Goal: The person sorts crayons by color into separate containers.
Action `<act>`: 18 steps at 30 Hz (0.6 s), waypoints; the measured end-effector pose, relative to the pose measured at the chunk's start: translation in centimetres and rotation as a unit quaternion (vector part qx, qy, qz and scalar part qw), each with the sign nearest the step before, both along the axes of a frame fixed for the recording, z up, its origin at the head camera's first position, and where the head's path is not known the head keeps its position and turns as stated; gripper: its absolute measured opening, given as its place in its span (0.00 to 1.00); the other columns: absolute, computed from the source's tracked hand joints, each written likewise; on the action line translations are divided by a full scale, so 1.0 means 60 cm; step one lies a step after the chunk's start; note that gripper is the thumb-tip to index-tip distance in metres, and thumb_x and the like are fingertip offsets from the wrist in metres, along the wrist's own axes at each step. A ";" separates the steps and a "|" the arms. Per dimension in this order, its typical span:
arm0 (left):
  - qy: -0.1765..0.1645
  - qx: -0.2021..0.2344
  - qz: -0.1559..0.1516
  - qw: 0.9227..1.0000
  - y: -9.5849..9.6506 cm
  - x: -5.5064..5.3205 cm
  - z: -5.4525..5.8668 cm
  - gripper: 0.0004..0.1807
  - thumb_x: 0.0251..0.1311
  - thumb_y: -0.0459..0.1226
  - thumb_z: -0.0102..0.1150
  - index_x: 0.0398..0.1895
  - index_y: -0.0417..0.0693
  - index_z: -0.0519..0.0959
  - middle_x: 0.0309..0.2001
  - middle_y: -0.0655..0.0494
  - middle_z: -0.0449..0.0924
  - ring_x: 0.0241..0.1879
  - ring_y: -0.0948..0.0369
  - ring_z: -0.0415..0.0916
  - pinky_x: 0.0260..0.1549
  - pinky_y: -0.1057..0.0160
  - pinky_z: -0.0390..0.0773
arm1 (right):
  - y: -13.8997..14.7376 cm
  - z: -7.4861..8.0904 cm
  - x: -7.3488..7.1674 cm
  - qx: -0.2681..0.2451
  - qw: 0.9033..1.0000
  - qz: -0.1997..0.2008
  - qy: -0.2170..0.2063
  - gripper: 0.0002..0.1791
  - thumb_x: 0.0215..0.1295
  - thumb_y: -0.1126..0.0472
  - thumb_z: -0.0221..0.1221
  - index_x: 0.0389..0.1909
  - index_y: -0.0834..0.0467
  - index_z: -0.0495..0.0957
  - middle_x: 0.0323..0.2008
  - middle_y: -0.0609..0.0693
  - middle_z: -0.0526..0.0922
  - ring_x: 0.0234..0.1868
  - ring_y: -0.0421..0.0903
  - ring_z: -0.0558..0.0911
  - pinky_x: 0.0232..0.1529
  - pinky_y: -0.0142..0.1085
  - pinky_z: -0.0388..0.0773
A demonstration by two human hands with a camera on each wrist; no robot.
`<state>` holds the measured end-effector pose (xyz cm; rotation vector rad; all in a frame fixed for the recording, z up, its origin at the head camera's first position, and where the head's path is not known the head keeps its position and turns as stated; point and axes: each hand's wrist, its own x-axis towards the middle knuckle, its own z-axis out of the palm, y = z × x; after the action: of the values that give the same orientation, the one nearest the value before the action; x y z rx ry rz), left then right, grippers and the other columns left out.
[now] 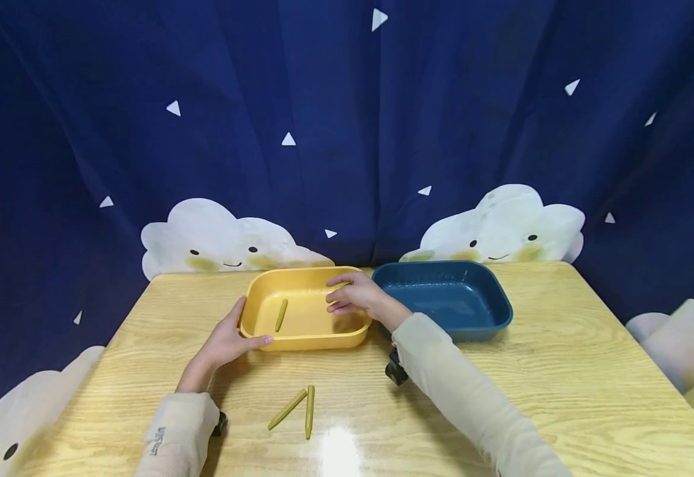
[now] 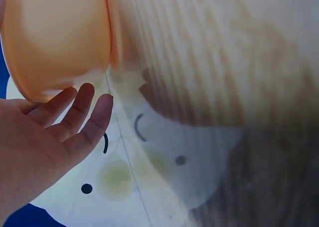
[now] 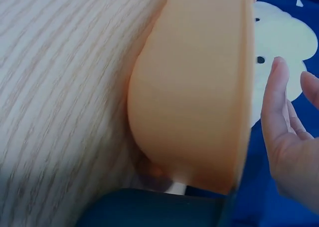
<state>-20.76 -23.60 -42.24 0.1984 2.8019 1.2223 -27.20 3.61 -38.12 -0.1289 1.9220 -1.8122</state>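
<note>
My left hand (image 1: pixel 228 338) spans the front left corner of a yellow plastic basin (image 1: pixel 305 343), thumb at the front rim and fingers along the left end. In the left wrist view its fingers (image 2: pixel 82 114) are loosely spread beside the basin's end wall. Over the basin's right part hovers my right hand (image 1: pixel 355 295), fingers apart and slightly bent, with nothing seen between them. One olive-yellow crayon (image 1: pixel 281 315) lies inside the basin at the left. Two more crayons, one slanted (image 1: pixel 287 409) and one nearly straight (image 1: pixel 309 412), lie on the table in front.
A dark blue basin (image 1: pixel 451 329) stands close to the right of the yellow one, partly behind my right forearm. Both are near the back edge of the wooden table (image 1: pixel 538 397). A navy curtain (image 1: pixel 335 132) with white clouds hangs behind.
</note>
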 end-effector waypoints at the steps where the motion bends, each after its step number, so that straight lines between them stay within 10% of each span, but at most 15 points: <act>1: 0.001 0.001 0.000 1.000 0.000 0.000 0.000 0.62 0.43 0.50 0.70 0.69 0.32 0.37 0.67 0.30 0.45 0.64 0.39 0.49 0.60 0.44 0.53 | 0.001 0.002 0.003 -0.001 1.000 0.002 0.002 0.24 0.56 0.75 0.55 0.56 0.71 0.66 0.39 0.69 0.78 0.22 0.44 0.81 0.33 0.39 0.80; 18: 0.003 0.018 -0.005 1.000 0.000 0.001 -0.001 0.62 0.44 0.48 0.70 0.69 0.31 0.36 0.67 0.30 0.44 0.64 0.39 0.49 0.60 0.44 0.53 | 0.017 0.029 0.057 -0.023 0.994 0.075 0.073 0.19 0.57 0.73 0.54 0.51 0.71 0.69 0.27 0.54 0.81 0.23 0.44 0.81 0.31 0.39 0.80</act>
<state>-20.67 -23.61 -42.33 0.2190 2.7830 1.2715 -23.75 4.63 -36.36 -0.4210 1.9129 -1.7898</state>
